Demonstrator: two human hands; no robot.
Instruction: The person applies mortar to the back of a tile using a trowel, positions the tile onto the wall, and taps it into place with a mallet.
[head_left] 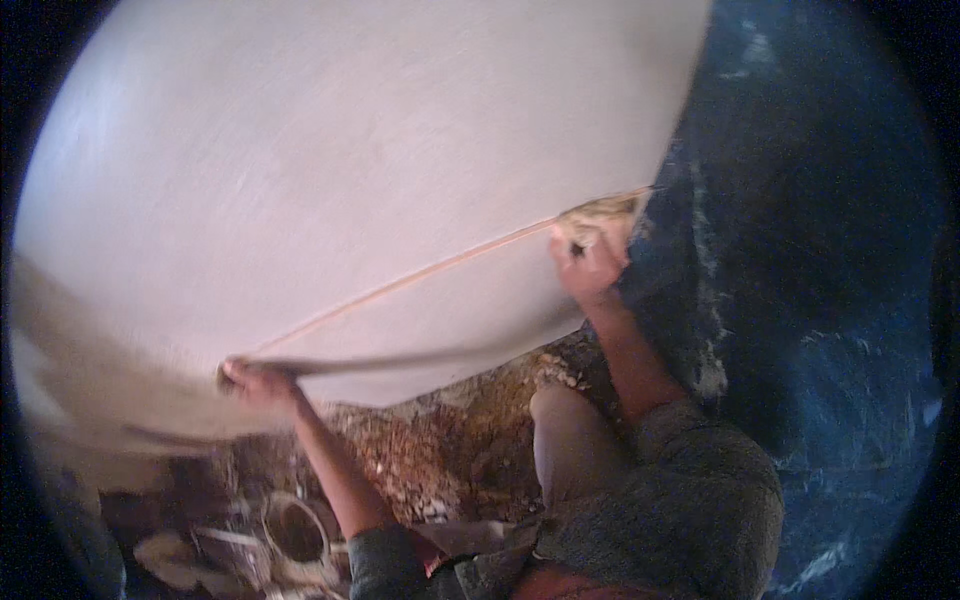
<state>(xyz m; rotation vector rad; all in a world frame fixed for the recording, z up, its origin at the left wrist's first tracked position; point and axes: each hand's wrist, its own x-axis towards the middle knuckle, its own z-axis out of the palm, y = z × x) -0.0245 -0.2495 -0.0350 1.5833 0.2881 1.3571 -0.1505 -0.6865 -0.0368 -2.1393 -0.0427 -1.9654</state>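
At far left, a pale surface [330,160] curves in from the rim of the round fisheye view and fills most of the upper part, smooth and lightly streaked. Below it, in the dim lower left, a round-rimmed pot [327,528] sits among clutter too dark to name.

Right of the pot and higher up, the left hand [262,386] reaches in from below. Its grip is closed, fingers curled around the left end of a long, thin strip [420,278]. From this grip the strip runs straight across the pale surface, slanting up to the right, and shows as a narrow tan line. A soft dark shadow spreads under it, starting beside the left hand.

Beneath the middle of the strip, the pale surface ends in an uneven lower edge, above brown rubble [440,450]. Right of that is the person's bent leg [570,440], in light cloth.

The right hand [592,265] is higher than the left. Its grip pinches the strip just short of the right end, thumb and fingers bent from below; the fingertips are blurred. A grey sleeve [690,460] covers the upper arm. At far right stands a dark blue surface [850,250] with whitish smears.
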